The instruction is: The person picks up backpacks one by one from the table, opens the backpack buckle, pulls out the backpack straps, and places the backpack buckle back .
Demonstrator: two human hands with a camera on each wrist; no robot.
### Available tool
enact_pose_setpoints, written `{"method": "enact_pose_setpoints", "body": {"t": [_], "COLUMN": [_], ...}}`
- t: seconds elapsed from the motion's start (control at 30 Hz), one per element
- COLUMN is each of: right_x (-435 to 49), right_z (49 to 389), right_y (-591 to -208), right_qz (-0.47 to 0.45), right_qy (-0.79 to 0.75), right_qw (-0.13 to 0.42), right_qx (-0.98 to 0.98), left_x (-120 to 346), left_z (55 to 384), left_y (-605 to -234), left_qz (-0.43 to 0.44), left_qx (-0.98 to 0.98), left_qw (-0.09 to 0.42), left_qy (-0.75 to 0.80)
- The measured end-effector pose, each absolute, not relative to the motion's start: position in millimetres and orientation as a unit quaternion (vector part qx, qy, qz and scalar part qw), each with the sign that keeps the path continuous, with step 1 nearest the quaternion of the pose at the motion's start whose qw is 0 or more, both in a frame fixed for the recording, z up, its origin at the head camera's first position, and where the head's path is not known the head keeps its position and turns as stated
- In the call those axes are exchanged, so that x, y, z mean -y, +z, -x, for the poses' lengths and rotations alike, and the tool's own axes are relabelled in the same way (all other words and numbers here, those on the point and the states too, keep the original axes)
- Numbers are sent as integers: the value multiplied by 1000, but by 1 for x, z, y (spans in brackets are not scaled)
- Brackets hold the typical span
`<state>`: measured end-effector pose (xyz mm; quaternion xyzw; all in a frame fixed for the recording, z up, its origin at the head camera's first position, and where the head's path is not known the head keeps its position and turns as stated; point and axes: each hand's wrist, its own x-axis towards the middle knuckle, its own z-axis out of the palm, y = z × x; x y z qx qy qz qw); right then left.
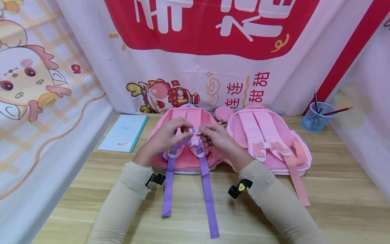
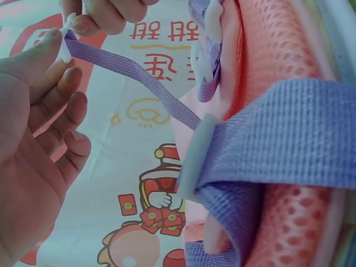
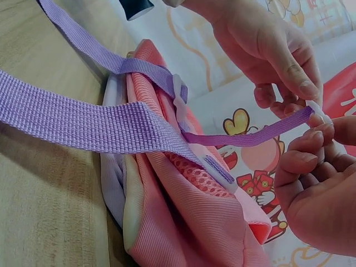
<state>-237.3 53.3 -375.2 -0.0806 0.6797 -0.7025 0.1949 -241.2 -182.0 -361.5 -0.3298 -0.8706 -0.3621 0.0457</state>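
Observation:
A pink backpack (image 1: 182, 162) with purple straps lies back side up on the table. Above it, my left hand (image 1: 166, 137) pinches a small white plastic buckle (image 1: 194, 130) between thumb and fingers. From the other side my right hand (image 1: 217, 137) grips the same buckle with its fingertips. In the left wrist view a thin purple strap (image 2: 128, 68) stretches from the buckle to the backpack. A second white buckle (image 1: 194, 143) sits on the right shoulder strap below my hands. Two wide purple webbing ends (image 1: 208, 200) hang toward me. Fingertips partly cover the held buckle.
To the right lies another pink backpack (image 1: 240, 135) with peach straps. A light blue notebook (image 1: 122, 130) is at the left. A blue pen cup (image 1: 313, 120) holding pencils stands at the back right. Printed cloth (image 1: 189, 67) hangs behind the table.

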Motion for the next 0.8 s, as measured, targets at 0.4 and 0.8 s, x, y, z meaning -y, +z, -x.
{"method": "enact_pose_setpoints", "body": {"t": [0.4, 0.8], "right_x": [-58, -39], "right_z": [245, 262], "right_y": [-379, -393], "right_qz": [81, 210], "right_qy": [-621, -314], "right_qw": [165, 118], "right_qx": [-762, -918], "left_x": [189, 194], "left_z": [241, 241], "left_y": [-356, -358], "left_qz": [323, 336], "left_qx": [873, 857], "left_qw": [68, 97], "left_qy": [-360, -378]}}
